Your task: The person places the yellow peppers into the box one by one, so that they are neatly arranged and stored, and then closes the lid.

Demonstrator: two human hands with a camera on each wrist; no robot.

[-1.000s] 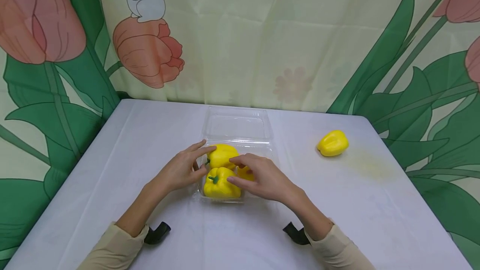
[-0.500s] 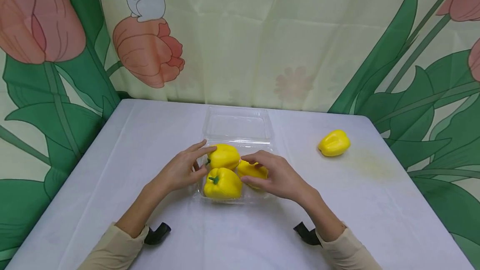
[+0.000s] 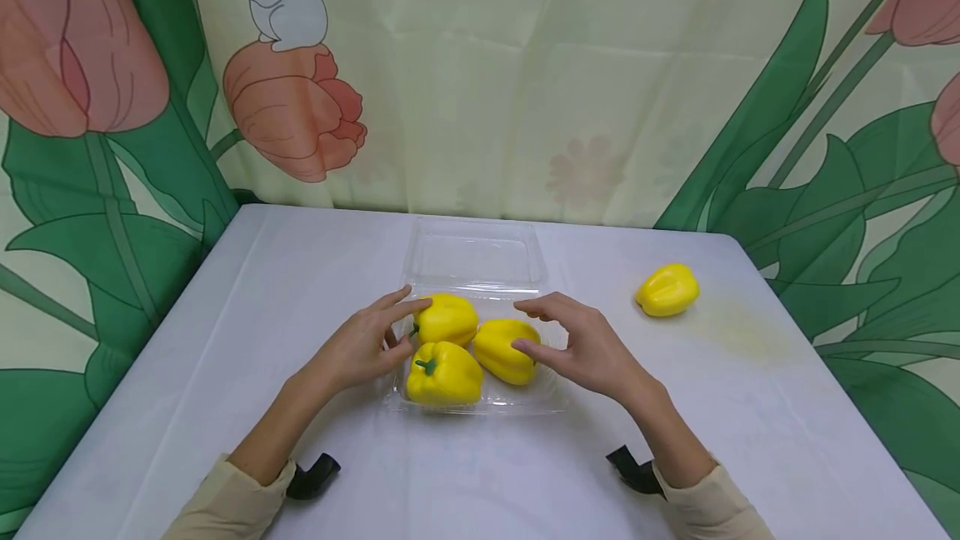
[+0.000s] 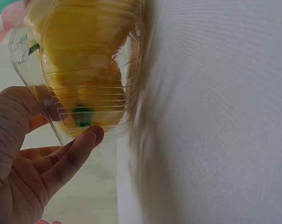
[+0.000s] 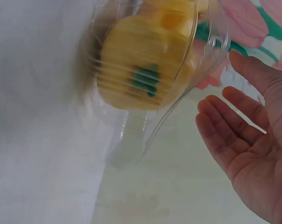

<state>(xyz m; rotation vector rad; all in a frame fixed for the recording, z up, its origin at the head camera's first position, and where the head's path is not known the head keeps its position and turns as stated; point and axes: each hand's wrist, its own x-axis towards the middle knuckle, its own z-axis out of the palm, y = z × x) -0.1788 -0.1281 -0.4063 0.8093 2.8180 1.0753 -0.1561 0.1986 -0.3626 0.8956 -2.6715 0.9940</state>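
Note:
A clear plastic clamshell box lies with its lid folded back in the head view. Three yellow bell peppers sit inside: one at the back left, one at the front left and one on the right. At the box's left side, my left hand holds the rim, with fingers on both sides of the wall in the left wrist view. My right hand hovers by the right pepper and right rim, fingers apart and gently bent. Nothing is in it in the right wrist view.
Another yellow bell pepper lies on the white-covered table, to the right of the box. The transparent lid lies toward the table's back edge. A printed floral curtain hangs behind.
My right hand has drawn back to the right from over the peppers, uncovering the right pepper in the box. My left hand stays at the box's left side.

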